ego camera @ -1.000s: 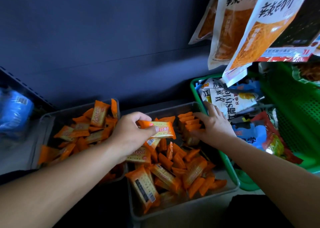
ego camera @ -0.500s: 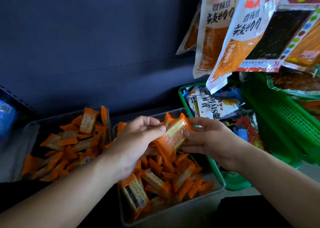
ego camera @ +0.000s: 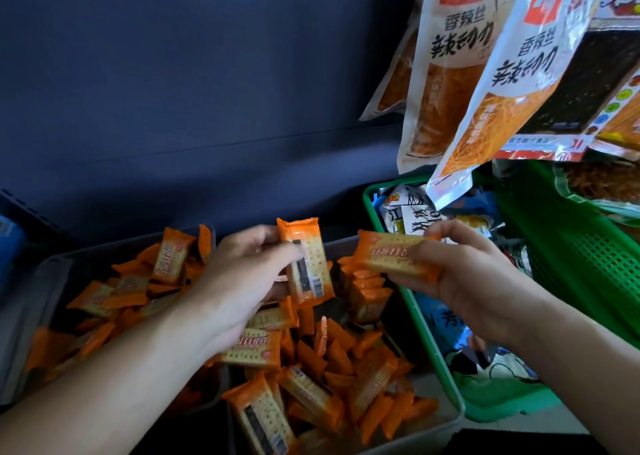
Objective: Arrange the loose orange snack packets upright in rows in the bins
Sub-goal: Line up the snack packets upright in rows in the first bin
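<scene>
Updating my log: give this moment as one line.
left hand: grips upright orange plastic snack packet; right hand: pinches sideways orange plastic snack packet; grey plastic bin: jumbled

My left forearm [ego camera: 114, 378] reaches in from eight o'clock and my right forearm [ego camera: 581, 357] from four o'clock. My left hand [ego camera: 249, 274], back up, pinches an upright packet [ego camera: 306, 260] in its fingertips. At its three o'clock, my right hand [ego camera: 474, 281] grips a sideways packet [ego camera: 391, 255], fingers curled toward nine o'clock.

The right hand [ego camera: 478, 281] covers part of its packet [ego camera: 381, 255]; the hanging snack bags [ego camera: 446, 74] run off the top edge.
</scene>
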The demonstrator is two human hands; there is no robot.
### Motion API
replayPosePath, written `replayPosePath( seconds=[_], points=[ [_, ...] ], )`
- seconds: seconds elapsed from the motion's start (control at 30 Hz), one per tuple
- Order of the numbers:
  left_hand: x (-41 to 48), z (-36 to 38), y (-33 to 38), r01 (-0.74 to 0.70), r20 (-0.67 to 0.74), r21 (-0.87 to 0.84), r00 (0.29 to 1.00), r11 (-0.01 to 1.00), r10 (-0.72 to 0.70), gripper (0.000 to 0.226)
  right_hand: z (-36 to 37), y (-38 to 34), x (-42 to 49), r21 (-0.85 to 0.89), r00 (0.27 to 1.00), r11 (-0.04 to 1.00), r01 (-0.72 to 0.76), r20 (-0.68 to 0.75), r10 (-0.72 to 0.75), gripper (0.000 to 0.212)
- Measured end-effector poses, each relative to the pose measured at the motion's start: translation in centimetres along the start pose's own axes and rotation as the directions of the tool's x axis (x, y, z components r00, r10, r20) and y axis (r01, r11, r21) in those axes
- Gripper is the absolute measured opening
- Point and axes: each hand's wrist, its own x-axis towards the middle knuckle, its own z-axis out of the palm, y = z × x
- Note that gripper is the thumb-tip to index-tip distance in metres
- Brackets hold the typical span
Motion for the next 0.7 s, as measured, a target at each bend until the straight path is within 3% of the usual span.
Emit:
replayPosePath(
  seconds=[0.13, 0.27, 0.37, 0.5, 0.6, 0.7],
  points=[
    [-0.6, 0.6, 0.1, -0.201, -0.064, 0.176, 0.975, 0.964, 0.215, 0.013, 0.3, 1.0, 0.3, 0.107, 0.996, 0.991, -0.083, 0.036, 0.08, 0.02],
    [-1.8, 1.9, -0.9, -0.329, 0.052, 0.281, 0.943, 0.902, 0.328, 0.025, 1.9, 2.9, -0.3, 0.056, 0.947, 0.984, -0.172, 0.285, 0.149, 0.035],
    [-1.6, 2.0, -1.4, -0.417, 0.183, 0.373, 0.909, 0.829, 0.375, 0.037, 2.0, 2.9, -0.3, 0.067, 0.934, 0.982, -0.174, 0.328, 0.143, 0.036],
    [-1.5, 1.7, -1.0, -0.386, 0.255, 0.405, 0.918, 0.829, 0.303, 0.048, 1.8, 2.1, -0.4, -0.002, 0.917, 0.989, -0.149, 0.373, 0.139, 0.035],
    [-1.4, 1.6, -1.0, -0.342, 0.158, 0.401, 0.94, 0.85, 0.303, 0.06, 1.5, 2.1, -0.1, -0.041, 0.951, 0.993, -0.114, 0.286, 0.121, 0.032],
    [-0.9, 1.5, -1.0, -0.317, 0.092, 0.398, 0.947, 0.861, 0.306, 0.061, 1.3, 2.2, 0.1, -0.005, 0.966, 0.998, -0.061, 0.253, 0.06, 0.045]
  ],
)
